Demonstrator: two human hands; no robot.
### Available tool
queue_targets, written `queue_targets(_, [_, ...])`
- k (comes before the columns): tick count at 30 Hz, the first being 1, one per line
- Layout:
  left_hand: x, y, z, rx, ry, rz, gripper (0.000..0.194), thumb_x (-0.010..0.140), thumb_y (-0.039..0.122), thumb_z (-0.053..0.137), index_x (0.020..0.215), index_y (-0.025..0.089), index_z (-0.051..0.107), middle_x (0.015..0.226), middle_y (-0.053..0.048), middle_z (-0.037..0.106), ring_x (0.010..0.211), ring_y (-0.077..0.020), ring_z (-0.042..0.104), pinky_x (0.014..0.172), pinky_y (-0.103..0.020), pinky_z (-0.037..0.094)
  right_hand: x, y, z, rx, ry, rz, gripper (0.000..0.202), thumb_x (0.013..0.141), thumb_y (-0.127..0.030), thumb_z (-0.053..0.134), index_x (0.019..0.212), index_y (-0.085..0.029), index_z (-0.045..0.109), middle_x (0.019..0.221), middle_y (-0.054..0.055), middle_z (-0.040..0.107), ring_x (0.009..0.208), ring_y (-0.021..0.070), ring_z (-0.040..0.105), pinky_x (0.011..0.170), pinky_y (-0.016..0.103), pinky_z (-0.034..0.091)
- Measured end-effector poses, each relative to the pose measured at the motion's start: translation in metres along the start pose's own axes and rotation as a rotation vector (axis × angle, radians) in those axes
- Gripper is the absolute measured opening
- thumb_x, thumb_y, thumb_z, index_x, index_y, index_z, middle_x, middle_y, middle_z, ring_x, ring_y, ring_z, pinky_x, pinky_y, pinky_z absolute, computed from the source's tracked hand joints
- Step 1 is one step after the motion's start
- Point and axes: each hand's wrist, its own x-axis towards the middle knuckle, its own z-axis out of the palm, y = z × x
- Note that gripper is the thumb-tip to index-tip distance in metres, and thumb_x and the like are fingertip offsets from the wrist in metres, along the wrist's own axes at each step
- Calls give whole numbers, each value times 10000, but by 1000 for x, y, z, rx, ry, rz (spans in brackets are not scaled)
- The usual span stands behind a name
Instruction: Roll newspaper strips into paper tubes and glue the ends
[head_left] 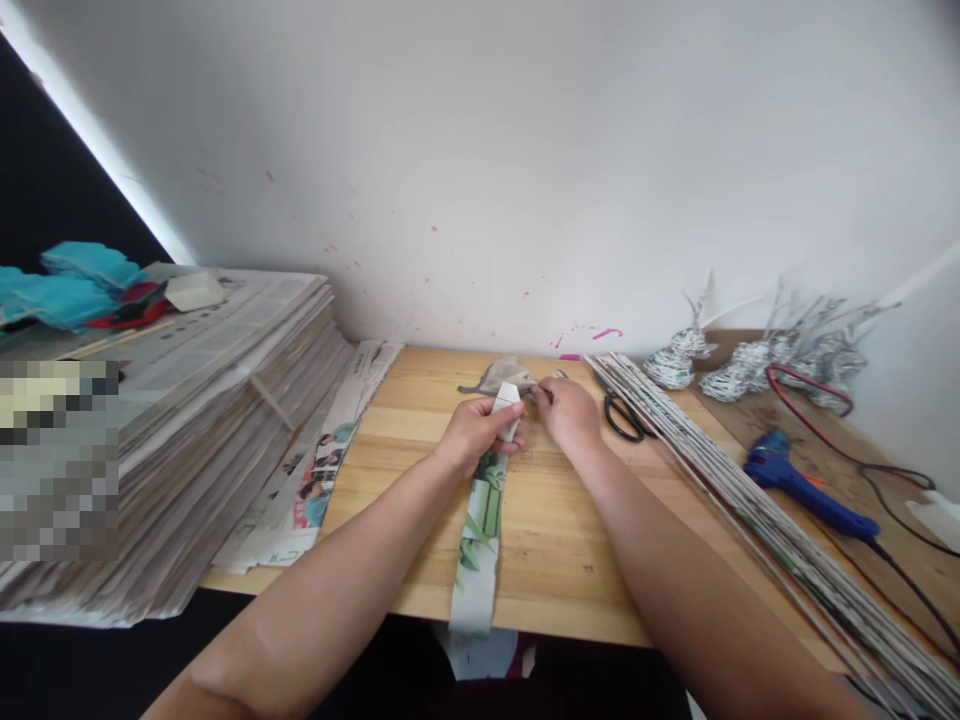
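My left hand (pixel 484 430) is closed around the upper end of a printed paper strip (pixel 480 530), with the thumb pressing on its folded white tip. The strip hangs down over the wooden table's front edge and shows green leaves. My right hand (pixel 566 408) is pinched just right of the tip; what lies between its fingertips is too small to make out. Behind both hands rests a grey-beige piece of cloth (pixel 504 376), partly hidden by the folded tip. Black-handled scissors (pixel 624 418) lie beside my right hand.
Thin rolled newspaper sticks (pixel 720 480) lie along the table's right side. Beyond them are a blue glue gun (pixel 810 490) with cables and several woven paper figures (pixel 671 362). At left stands a tall newspaper stack (pixel 277 340), with loose newspaper (pixel 330 450) alongside. A white wall rises behind.
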Motion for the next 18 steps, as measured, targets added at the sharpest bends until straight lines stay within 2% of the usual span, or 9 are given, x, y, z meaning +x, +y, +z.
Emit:
queue_targets(4, [-1,1,1,15,-1,6,281,729,334,722,882,106,663,595,-23,619,498,-134,636,435,-195,508,2,2,0,79,40,63,301,902,-319,435,854,-221,715,788,61,702,735,209,601,604,294,342])
queue_targets(7, [-1,1,0,20,-4,5,304,714,326,735,914,108,669,618,-28,633,501,-133,639,439,-196,510,4,5,4,193,99,50,331,897,-245,408,1041,-223,706,944,69,722,845,223,627,698,300,409])
queue_targets(9, [0,0,0,23,-1,0,326,701,330,745,925,106,670,644,-38,648,506,-134,642,441,-197,510,4,5,6,261,127,25,401,887,-195,390,1202,-214,637,1064,79,704,921,224,624,768,308,429])
queue_targets(11, [1,0,0,22,3,5,339,689,333,753,925,105,666,664,-42,655,508,-131,640,445,-199,512,4,3,5,290,153,1,420,882,-198,401,1250,-194,605,1090,95,693,936,225,620,786,311,433])
queue_targets(12, [1,0,0,20,7,12,338,684,333,757,916,106,663,666,-38,652,506,-129,636,447,-201,512,3,2,3,296,165,-12,388,885,-229,420,1205,-190,636,1051,96,702,912,223,621,772,305,433])
queue_targets(14, [0,0,-1,22,22,34,324,676,336,761,880,109,654,658,-29,643,500,-125,629,446,-203,510,0,-3,-4,308,182,-26,307,887,-334,468,992,-197,721,889,74,719,801,204,621,703,283,423])
queue_targets(16, [0,1,-1,29,39,53,311,669,345,763,833,110,642,650,-24,635,498,-126,626,439,-202,503,-2,-7,-13,333,151,-16,352,878,-440,487,762,-203,719,679,36,679,638,167,582,599,264,385])
queue_targets(18, [0,1,-2,36,49,67,313,661,357,766,803,112,632,648,-24,632,500,-129,626,435,-202,499,-4,-10,-19,362,115,20,395,873,-472,484,668,-198,683,576,17,629,547,146,534,543,261,350])
